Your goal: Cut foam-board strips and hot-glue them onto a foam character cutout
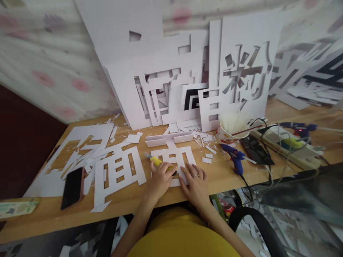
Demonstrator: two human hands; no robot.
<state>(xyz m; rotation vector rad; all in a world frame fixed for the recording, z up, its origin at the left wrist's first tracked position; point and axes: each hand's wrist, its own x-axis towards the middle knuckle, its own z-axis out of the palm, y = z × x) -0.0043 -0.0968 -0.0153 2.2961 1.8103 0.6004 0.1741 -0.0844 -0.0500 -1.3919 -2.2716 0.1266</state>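
Observation:
My left hand (162, 175) is closed around a yellow utility knife (156, 161), its blade end pointing up and left over a white foam-board character cut-out (189, 154). Flat on that cut-out's lower right part rests my right hand (196, 181), fingers spread and a ring on one of them. Small white strips stand on edge at the cut-out's top (170, 140). Just left of my hands lies another white cut-out character (120, 170) with rectangular openings. My hands hide part of the cut-out's lower edge.
A dark phone (73, 187) lies at the left. Blue glue guns (235, 157) with cords, a paper cup of glue sticks (232, 129) and a power strip (292, 151) are at the right. White boards (248, 32) lean at the back. Scraps (210, 149) litter the wooden table (171, 203).

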